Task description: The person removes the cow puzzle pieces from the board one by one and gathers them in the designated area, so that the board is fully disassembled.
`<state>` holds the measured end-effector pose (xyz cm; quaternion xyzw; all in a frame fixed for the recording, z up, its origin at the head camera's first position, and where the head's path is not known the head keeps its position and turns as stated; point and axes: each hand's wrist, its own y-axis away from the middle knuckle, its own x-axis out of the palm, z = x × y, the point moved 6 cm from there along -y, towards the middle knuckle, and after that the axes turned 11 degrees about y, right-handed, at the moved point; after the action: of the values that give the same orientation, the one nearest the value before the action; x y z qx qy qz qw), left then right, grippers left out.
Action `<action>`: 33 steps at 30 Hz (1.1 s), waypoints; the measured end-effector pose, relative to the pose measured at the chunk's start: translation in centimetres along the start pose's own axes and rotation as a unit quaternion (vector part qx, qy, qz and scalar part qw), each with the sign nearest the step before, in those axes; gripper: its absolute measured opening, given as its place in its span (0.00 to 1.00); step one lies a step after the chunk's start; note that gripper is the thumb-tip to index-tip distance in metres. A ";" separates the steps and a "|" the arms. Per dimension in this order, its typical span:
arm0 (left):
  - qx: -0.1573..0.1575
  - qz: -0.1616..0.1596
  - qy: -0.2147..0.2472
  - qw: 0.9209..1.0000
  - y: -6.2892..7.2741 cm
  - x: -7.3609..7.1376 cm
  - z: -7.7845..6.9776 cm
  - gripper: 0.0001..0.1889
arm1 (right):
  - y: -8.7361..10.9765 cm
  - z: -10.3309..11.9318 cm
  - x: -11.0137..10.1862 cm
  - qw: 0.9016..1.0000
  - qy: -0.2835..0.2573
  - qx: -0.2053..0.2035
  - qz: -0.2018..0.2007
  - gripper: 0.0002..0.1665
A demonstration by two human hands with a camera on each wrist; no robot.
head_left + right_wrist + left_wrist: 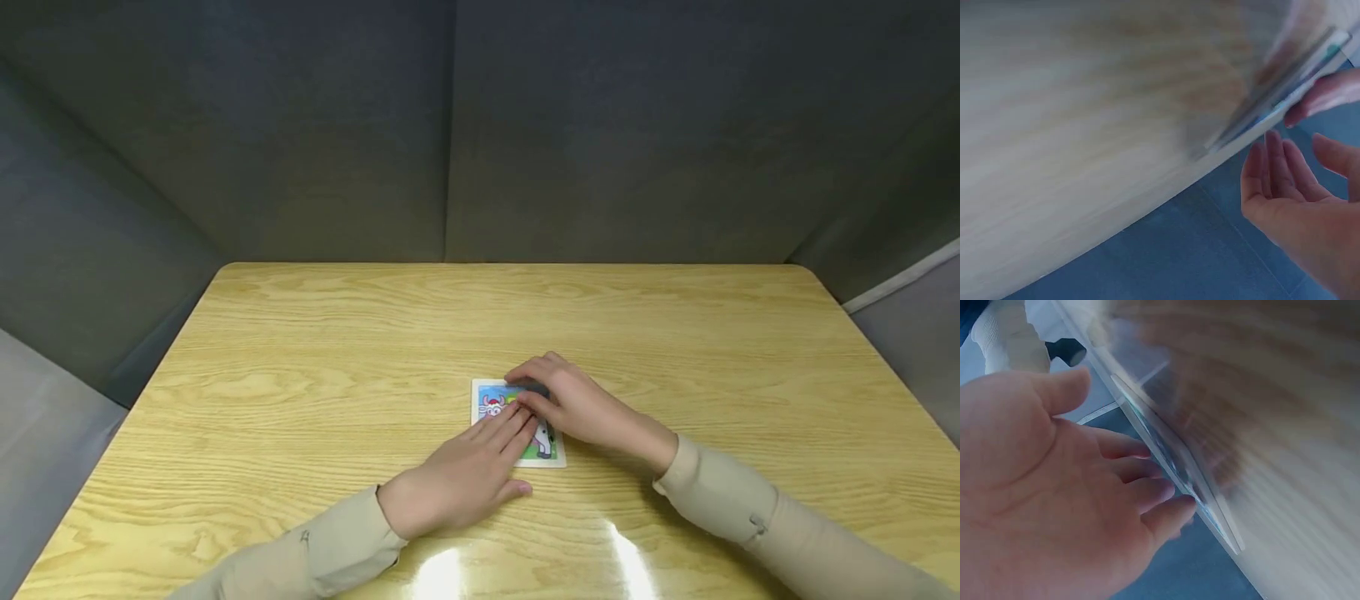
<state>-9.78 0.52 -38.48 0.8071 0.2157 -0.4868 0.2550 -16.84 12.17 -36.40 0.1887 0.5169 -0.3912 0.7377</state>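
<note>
A square picture board with a white border and a cartoon cow lies flat near the middle of the table. My left hand reaches over it from the lower left, its straight fingers resting on the picture and covering the cow's body. By the board's upper right side is my right hand, fingers loosely bent, thumb apart from them and close to the left fingertips. In the right wrist view, this right hand shows a cupped palm with nothing in it. The left wrist view has the board edge-on, left fingertips at its surface.
The wood-grain table spreads out on all sides of the board. Dark grey curtain panels stand behind its far edge and along the left side. Light glares off the tabletop near the front.
</note>
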 end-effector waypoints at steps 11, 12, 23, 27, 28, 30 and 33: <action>-0.026 0.034 -0.011 0.999 -0.5 0.2 0.0 0.38 | -3.0 0.5 1.0 0.999 -0.033 0.014 0.021 0.10; -0.028 0.037 -0.009 0.999 -0.5 0.2 0.1 0.38 | -3.1 0.5 1.1 0.999 -0.033 0.014 0.022 0.10; -0.030 0.042 -0.021 0.998 -0.5 0.0 0.1 0.38 | -4.3 0.4 1.5 0.998 -0.055 0.017 0.026 0.07; -0.030 0.044 -0.021 0.998 -0.5 0.0 0.1 0.38 | -4.7 0.2 1.7 0.996 -0.074 0.028 0.031 0.07; -0.029 0.044 -0.021 0.998 -0.5 0.0 0.1 0.39 | -4.8 0.1 1.7 0.996 -0.077 0.029 0.032 0.07; -0.030 0.043 -0.019 0.998 -0.5 0.0 0.1 0.39 | -4.9 0.1 1.7 0.996 -0.083 0.032 0.032 0.07; -0.031 0.044 -0.018 0.998 -0.5 0.0 0.1 0.39 | -5.0 0.1 1.6 0.995 -0.085 0.038 0.030 0.06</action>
<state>-10.17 0.87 -38.64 0.7985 0.1906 -0.4826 0.3051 -20.35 8.33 -37.22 0.1979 0.4311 -0.4027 0.7828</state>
